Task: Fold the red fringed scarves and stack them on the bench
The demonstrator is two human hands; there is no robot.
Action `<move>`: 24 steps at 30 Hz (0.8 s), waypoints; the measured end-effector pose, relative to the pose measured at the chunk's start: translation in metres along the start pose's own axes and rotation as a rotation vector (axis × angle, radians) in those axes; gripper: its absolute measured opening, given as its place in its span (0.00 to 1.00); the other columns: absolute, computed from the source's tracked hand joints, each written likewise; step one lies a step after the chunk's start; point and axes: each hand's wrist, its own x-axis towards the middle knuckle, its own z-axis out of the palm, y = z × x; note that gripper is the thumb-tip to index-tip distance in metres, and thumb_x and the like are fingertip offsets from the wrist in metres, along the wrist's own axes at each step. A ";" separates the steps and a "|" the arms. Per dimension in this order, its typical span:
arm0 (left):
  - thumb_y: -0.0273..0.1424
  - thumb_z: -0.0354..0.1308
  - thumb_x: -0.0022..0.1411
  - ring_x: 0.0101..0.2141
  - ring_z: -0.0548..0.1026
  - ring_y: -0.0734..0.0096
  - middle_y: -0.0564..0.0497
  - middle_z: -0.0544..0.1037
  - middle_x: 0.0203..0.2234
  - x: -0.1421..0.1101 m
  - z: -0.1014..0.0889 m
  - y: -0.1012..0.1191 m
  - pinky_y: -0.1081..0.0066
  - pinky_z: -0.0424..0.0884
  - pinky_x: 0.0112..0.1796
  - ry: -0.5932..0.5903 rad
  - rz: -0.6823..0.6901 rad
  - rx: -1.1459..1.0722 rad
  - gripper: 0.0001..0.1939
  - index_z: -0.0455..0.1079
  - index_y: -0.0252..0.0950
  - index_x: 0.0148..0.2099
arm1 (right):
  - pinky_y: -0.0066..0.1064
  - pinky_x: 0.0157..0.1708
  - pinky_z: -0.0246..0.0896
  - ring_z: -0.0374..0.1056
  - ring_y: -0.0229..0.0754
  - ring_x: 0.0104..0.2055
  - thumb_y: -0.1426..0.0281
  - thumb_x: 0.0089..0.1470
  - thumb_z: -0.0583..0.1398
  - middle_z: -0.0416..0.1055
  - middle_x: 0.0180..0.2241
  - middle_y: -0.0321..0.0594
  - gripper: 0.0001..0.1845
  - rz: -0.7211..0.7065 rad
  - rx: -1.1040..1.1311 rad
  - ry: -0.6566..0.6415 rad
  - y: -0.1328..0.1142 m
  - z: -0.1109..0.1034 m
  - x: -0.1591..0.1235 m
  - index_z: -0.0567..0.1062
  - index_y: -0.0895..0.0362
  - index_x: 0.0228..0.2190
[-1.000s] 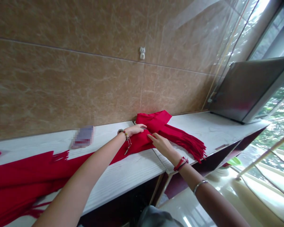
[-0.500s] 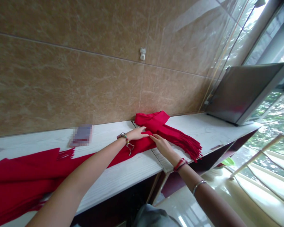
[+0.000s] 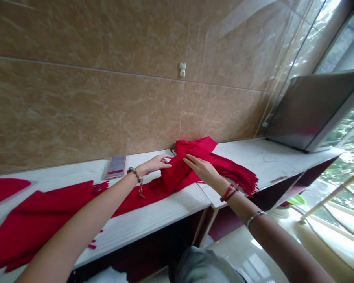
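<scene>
A red scarf (image 3: 177, 173) lies on the white counter, with a folded, crossed part near the wall and a fringed end (image 3: 244, 177) hanging toward the front edge on the right. My left hand (image 3: 153, 164) is at the left edge of the folded part, thumb and fingers apart. On its right side my right hand (image 3: 205, 169) rests against the cloth with fingers stretched out. Whether the left fingertips touch the scarf is hard to tell. Farther left, more red fabric (image 3: 56, 204) with fringe spreads over the counter, partly behind my left forearm.
A phone (image 3: 116, 167) lies near the wall, its screen blurred. Another red piece (image 3: 6, 190) is at the far left. A grey metal appliance (image 3: 309, 110) stands at the counter's right end. Dark shelves open below the white countertop (image 3: 244, 151). A small white cat figure (image 3: 182, 69) is on the wall.
My hands have moved apart from their spot together on the scarf, the left one going left. A band of scarf now rises between them over the crossed part. The view has shifted slightly left.
</scene>
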 end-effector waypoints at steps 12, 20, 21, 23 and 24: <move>0.40 0.58 0.50 0.33 0.73 0.66 0.46 0.76 0.38 0.021 0.034 -0.026 0.73 0.65 0.32 0.012 -0.049 0.273 0.28 0.65 0.33 0.53 | 0.33 0.45 0.64 0.67 0.45 0.47 0.86 0.47 0.49 0.68 0.47 0.52 0.28 0.102 0.122 -0.104 0.030 0.057 -0.043 0.65 0.63 0.50; 0.37 0.55 0.53 0.32 0.73 0.66 0.46 0.76 0.33 -0.005 0.023 -0.024 0.72 0.66 0.32 0.140 -0.035 0.454 0.23 0.67 0.30 0.49 | 0.35 0.44 0.64 0.68 0.44 0.44 0.85 0.47 0.47 0.71 0.43 0.50 0.27 0.102 0.319 -0.043 0.008 0.048 -0.030 0.68 0.61 0.48; 0.36 0.54 0.55 0.33 0.73 0.66 0.46 0.76 0.34 -0.006 0.025 -0.021 0.72 0.66 0.34 0.181 -0.004 0.452 0.21 0.68 0.31 0.49 | 0.35 0.44 0.64 0.68 0.43 0.45 0.86 0.46 0.47 0.70 0.44 0.50 0.28 0.122 0.342 -0.010 0.008 0.049 -0.031 0.68 0.61 0.48; 0.35 0.52 0.57 0.35 0.73 0.68 0.46 0.76 0.36 -0.007 0.029 -0.015 0.73 0.67 0.36 0.265 0.056 0.415 0.19 0.67 0.32 0.49 | 0.34 0.46 0.63 0.67 0.43 0.47 0.87 0.44 0.46 0.69 0.45 0.50 0.29 0.164 0.378 0.065 0.009 0.051 -0.032 0.69 0.62 0.47; 0.34 0.51 0.58 0.35 0.73 0.68 0.46 0.75 0.37 -0.007 0.031 -0.012 0.73 0.67 0.37 0.302 0.073 0.398 0.19 0.66 0.32 0.50 | 0.34 0.47 0.62 0.66 0.43 0.48 0.87 0.44 0.46 0.68 0.47 0.50 0.29 0.186 0.385 0.101 0.010 0.051 -0.032 0.69 0.62 0.47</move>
